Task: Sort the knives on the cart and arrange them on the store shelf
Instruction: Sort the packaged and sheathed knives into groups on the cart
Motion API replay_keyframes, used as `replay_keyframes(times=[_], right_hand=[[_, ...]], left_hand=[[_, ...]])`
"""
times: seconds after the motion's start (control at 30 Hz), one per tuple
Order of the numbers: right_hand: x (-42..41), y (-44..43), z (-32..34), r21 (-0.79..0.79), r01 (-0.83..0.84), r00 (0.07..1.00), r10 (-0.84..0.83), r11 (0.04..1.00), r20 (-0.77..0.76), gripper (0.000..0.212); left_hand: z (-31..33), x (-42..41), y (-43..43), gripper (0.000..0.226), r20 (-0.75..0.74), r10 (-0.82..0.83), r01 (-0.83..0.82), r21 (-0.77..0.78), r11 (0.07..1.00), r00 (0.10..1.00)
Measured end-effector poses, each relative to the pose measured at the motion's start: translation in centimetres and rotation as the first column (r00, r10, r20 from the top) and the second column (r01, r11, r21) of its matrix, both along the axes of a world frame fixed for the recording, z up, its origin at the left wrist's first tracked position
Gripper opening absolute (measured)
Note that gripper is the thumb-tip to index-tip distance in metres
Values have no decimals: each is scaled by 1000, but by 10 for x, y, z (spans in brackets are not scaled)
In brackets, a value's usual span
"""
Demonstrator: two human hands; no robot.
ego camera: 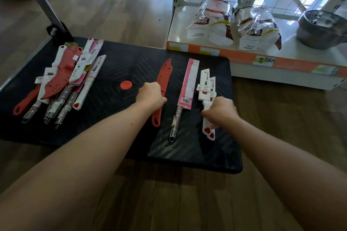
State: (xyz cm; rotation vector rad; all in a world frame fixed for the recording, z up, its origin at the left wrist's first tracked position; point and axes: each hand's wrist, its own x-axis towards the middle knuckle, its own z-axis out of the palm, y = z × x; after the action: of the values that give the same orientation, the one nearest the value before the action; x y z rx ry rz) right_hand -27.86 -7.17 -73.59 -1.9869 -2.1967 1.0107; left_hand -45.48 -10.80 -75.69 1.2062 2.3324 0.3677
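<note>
On the black cart deck (124, 69) my left hand (150, 94) is closed over a red sheathed knife (164, 75) that lies flat, its red handle sticking out below my fist. My right hand (219, 112) grips the handles of two white knives (205, 84) lying side by side at the deck's right. Between them rests a steel-handled knife in a pink sleeve (189, 84), untouched. A mixed pile of several knives (69, 78), red, white and pink-sleeved, lies at the deck's left end.
A small red disc (126, 85) sits mid-deck. The cart's handle post (40, 0) rises at the back left. To the right stands the white store shelf (281, 65) with an orange price strip, two bagged packs (214, 22) and a metal pot (319, 30), wire grid behind.
</note>
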Motion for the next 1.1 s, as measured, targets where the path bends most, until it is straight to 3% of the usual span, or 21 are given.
replay_keyframes(times=[0.53, 0.83, 0.93, 1.0, 1.1], right_hand=[[3, 2, -6, -24, -5, 1000, 5, 1000, 7, 27], [0, 5, -14, -27, -30, 990, 34, 999, 134, 23], [-4, 1, -9, 128, -131, 972, 102, 983, 210, 29], [-7, 0, -7, 266, -224, 963, 170, 938, 211, 34], [-15, -1, -3, 347, -293, 954, 249, 891, 167, 41]], left_hand=[[-7, 3, 1, 28, -70, -12, 8, -68, 998, 997], [-8, 1, 2, 40, -98, -37, 26, -112, 993, 994], [-6, 2, -1, 40, -202, -72, 43, -143, 989, 977], [-5, 2, -4, 53, -374, -133, 84, -146, 986, 918], [-5, -3, -9, 64, -540, -204, 185, -89, 979, 817]])
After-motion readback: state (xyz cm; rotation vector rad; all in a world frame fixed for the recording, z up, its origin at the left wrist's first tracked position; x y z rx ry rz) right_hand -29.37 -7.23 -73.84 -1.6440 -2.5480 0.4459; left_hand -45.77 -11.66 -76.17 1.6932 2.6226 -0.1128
